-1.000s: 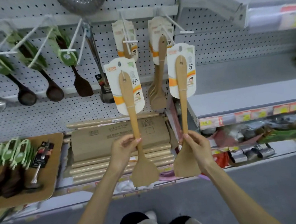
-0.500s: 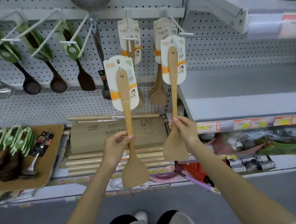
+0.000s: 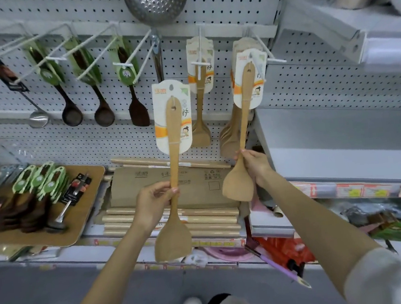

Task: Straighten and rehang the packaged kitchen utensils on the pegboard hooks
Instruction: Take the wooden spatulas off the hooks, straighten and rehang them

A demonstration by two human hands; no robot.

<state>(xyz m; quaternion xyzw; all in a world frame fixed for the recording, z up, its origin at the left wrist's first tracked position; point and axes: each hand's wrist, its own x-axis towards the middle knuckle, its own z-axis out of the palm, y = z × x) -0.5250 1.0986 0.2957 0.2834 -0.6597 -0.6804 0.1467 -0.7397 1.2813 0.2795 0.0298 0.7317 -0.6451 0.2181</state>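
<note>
1. The pale wooden spatula (image 3: 174,166) gripped by the left hand (image 3: 154,203) looks like bare, smooth, matt wood.
2. The second pale wooden spatula (image 3: 239,185), gripped by the right hand (image 3: 255,167), has the same unvarnished, matt look.
3. The white-and-orange printed backing card (image 3: 163,121) above the left hand is smooth paperboard with a slight sheen.
4. High above both hands, the round perforated skimmer (image 3: 155,1) is shiny bare metal.
5. Up-left of the left hand, the dark brown ladles (image 3: 71,116) look like stained wood with a dull finish.
6. Between the hands, the flat brown cardboard sheet (image 3: 198,186) is matt, rough paper.
7. Behind it, the white pegboard (image 3: 83,143) has a matt, painted look.
</note>
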